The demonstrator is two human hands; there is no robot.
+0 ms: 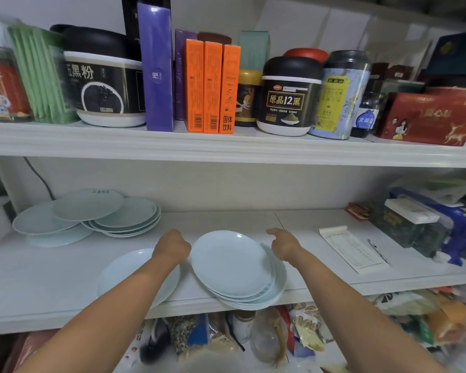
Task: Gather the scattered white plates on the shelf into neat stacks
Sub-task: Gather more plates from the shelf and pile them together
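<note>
A loose stack of several white plates (pixel 234 265) lies at the front edge of the middle shelf (pixel 51 286), its lower plates jutting past the edge. A single white plate (pixel 119 275) lies to its left, partly under my left forearm. My left hand (pixel 172 246) is curled, its fingers hidden, touching the left rim of the stack. My right hand (pixel 283 244) hovers at the stack's right rim, fingers loosely bent, holding nothing. At the back left, more white plates (pixel 92 214) overlap in an untidy pile.
A notepad (pixel 350 246) and a pen (pixel 377 250) lie to the right of the stack, with boxes and bags (pixel 428 224) beyond. The upper shelf holds jars, tins and orange boxes (pixel 211 87). Packets fill the shelf below (pixel 253 343).
</note>
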